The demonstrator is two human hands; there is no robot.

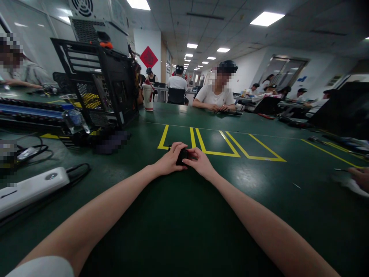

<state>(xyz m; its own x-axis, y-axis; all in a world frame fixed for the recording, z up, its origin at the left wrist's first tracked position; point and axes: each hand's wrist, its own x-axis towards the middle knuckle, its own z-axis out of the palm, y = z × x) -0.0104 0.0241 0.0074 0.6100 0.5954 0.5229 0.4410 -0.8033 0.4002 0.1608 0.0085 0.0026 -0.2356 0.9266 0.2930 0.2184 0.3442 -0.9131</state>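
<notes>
Both my hands meet around a small black object just above the green table, in front of the yellow tape marks. My left hand wraps it from the left, fingers over the top and thumb below. From the right, my right hand pinches it between thumb and fingertips. Fingers cover much of the object, so its kind cannot be made out. A dark bit of it or of something behind it shows past my left fingers.
To the left stand an open black computer case, a water bottle and a white power strip. A paper cup is at the back. Yellow tape marks the table. Across sits a person; another's hand is at right.
</notes>
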